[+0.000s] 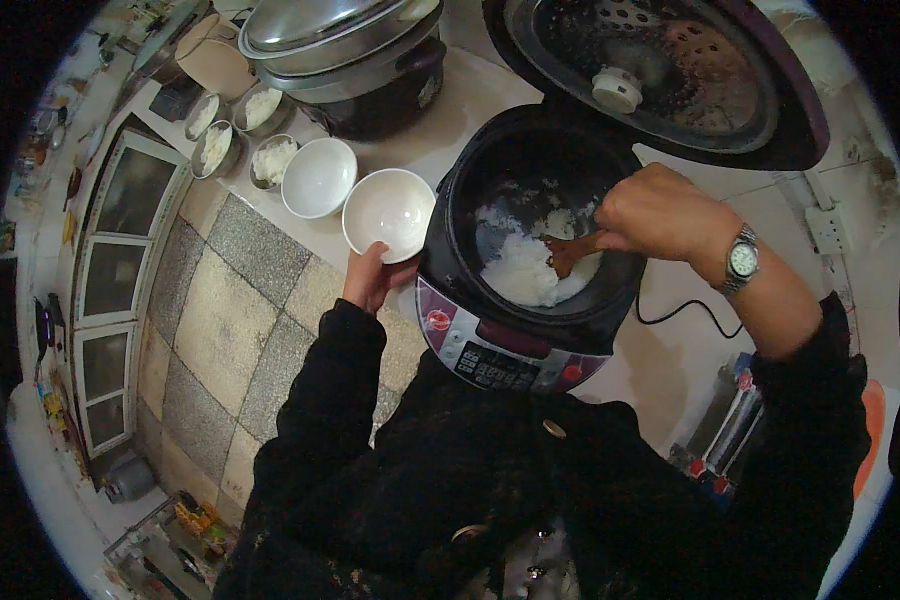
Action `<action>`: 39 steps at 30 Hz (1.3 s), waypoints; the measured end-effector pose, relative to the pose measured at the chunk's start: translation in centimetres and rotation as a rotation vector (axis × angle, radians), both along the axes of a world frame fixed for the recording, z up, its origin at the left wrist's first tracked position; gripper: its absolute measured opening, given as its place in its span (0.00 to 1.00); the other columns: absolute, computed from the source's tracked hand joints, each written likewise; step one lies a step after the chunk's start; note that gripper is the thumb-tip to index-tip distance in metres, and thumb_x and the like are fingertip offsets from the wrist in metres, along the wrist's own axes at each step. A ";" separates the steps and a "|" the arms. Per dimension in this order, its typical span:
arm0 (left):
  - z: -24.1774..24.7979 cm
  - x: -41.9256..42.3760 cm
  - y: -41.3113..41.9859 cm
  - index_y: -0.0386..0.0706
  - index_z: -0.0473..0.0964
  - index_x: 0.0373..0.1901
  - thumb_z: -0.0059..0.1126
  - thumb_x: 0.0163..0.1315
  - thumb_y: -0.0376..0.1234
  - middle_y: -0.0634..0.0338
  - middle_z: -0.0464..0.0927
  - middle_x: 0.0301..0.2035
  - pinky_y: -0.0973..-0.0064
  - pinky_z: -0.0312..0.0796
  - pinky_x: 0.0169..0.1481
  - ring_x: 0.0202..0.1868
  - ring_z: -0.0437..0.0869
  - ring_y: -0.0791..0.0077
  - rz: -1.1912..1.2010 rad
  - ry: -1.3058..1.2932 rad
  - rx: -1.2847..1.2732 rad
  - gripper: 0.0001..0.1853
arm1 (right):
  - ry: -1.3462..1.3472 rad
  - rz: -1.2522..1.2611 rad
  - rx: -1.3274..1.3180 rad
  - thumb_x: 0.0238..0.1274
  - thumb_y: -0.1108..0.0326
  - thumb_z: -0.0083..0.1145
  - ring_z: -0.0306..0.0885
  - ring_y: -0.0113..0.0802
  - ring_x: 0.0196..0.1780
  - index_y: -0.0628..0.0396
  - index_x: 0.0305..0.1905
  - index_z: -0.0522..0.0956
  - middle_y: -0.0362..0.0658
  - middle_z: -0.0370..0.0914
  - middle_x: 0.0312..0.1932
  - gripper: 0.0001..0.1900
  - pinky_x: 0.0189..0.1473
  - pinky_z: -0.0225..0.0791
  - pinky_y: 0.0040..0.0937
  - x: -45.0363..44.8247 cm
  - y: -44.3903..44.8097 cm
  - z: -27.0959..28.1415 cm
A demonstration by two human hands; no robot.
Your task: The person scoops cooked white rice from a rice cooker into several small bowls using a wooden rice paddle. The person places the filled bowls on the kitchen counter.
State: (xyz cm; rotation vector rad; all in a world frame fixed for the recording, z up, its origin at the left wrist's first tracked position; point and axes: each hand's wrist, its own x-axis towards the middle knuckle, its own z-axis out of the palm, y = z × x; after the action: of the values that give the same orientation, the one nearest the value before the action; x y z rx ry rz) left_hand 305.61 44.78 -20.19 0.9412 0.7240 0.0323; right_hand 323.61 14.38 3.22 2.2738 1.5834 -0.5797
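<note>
My right hand point(649, 217) is closed on the handle of a wooden rice paddle point(568, 253), whose blade touches the cooked white rice point(521, 270) inside a rice cooker point(461, 307). My left hand point(377, 276) grips the near rim of a white bowl point(390, 214) with the thumb inside; the bowl has no rice in it and is close to the cooker's left side. Beside it stands a second white bowl point(319, 178), also without rice. Farther left are several metal bowls of rice, one of them a small bowl point(273, 160) near the white ones.
The cooker's lid point(660, 67) stands raised at the back. A large pot with a steel lid point(337, 37) is behind the bowls. A black cord point(690, 311) lies right of the cooker, and a wall socket point(826, 230) is farther right. White-framed cabinet doors point(109, 277) are at the left.
</note>
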 end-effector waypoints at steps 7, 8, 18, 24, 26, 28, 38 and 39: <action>0.2 -4.9 1.6 0.32 0.60 0.65 0.52 0.62 0.27 0.48 0.74 0.55 0.57 0.76 0.59 0.56 0.79 0.54 0.069 -0.139 0.005 0.28 | 0.006 -0.072 0.047 0.54 0.53 0.66 0.83 0.51 0.35 0.57 0.30 0.83 0.51 0.82 0.28 0.16 0.38 0.76 0.44 -0.9 -0.9 -0.8; 0.9 -7.1 2.8 0.35 0.58 0.67 0.53 0.63 0.28 0.47 0.72 0.56 0.54 0.76 0.60 0.56 0.78 0.54 0.073 -0.124 0.014 0.30 | 0.008 -0.099 0.039 0.54 0.52 0.65 0.83 0.51 0.35 0.57 0.30 0.83 0.51 0.82 0.28 0.16 0.38 0.76 0.43 -1.0 -1.5 -0.9; 7.6 -25.2 12.0 0.33 0.60 0.68 0.44 0.62 0.22 0.44 0.71 0.58 0.57 0.71 0.63 0.59 0.76 0.53 0.365 0.228 1.267 0.29 | -0.062 -0.133 0.184 0.52 0.55 0.66 0.84 0.48 0.37 0.55 0.29 0.84 0.49 0.83 0.27 0.13 0.36 0.76 0.42 -1.9 -1.5 -1.1; 8.3 -12.2 1.9 0.29 0.56 0.67 0.48 0.59 0.26 0.43 0.70 0.58 0.51 0.75 0.61 0.57 0.78 0.50 0.503 -0.154 0.216 0.32 | -0.198 -0.118 0.094 0.51 0.52 0.67 0.83 0.46 0.35 0.54 0.27 0.84 0.47 0.81 0.25 0.15 0.37 0.74 0.40 -2.1 1.6 -0.6; 7.7 -7.6 -2.0 0.31 0.55 0.68 0.47 0.58 0.25 0.44 0.70 0.59 0.49 0.74 0.62 0.58 0.77 0.49 0.464 -0.235 0.090 0.33 | -0.223 -0.111 0.070 0.52 0.52 0.66 0.83 0.46 0.35 0.54 0.28 0.84 0.47 0.81 0.25 0.16 0.37 0.75 0.40 -2.6 1.8 -0.9; 8.1 -4.1 -4.8 0.31 0.57 0.67 0.46 0.58 0.25 0.45 0.70 0.58 0.49 0.73 0.63 0.58 0.77 0.49 0.420 -0.301 -0.040 0.32 | -0.191 -0.135 0.065 0.54 0.50 0.65 0.83 0.46 0.35 0.55 0.27 0.83 0.47 0.81 0.24 0.17 0.37 0.74 0.40 -2.6 1.4 -1.2; 9.5 0.5 -7.2 0.29 0.63 0.60 0.47 0.60 0.28 0.48 0.75 0.51 0.66 0.75 0.57 0.52 0.81 0.60 0.413 -0.229 0.059 0.25 | -0.065 -0.130 0.141 0.57 0.45 0.61 0.81 0.50 0.33 0.55 0.27 0.82 0.50 0.79 0.23 0.22 0.35 0.72 0.43 0.1 0.7 -4.2; 9.4 0.4 -7.1 0.29 0.63 0.60 0.46 0.60 0.28 0.48 0.75 0.52 0.66 0.75 0.57 0.52 0.81 0.60 0.412 -0.243 0.069 0.25 | -0.077 -0.129 0.190 0.58 0.44 0.60 0.81 0.51 0.32 0.55 0.27 0.82 0.50 0.79 0.23 0.22 0.34 0.72 0.44 0.4 0.8 -5.0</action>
State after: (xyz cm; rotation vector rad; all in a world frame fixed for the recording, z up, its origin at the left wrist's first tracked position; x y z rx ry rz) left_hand 306.00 37.69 -10.80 0.8230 0.6829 0.5288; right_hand 324.03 15.17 -1.78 2.5196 1.5223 -0.3814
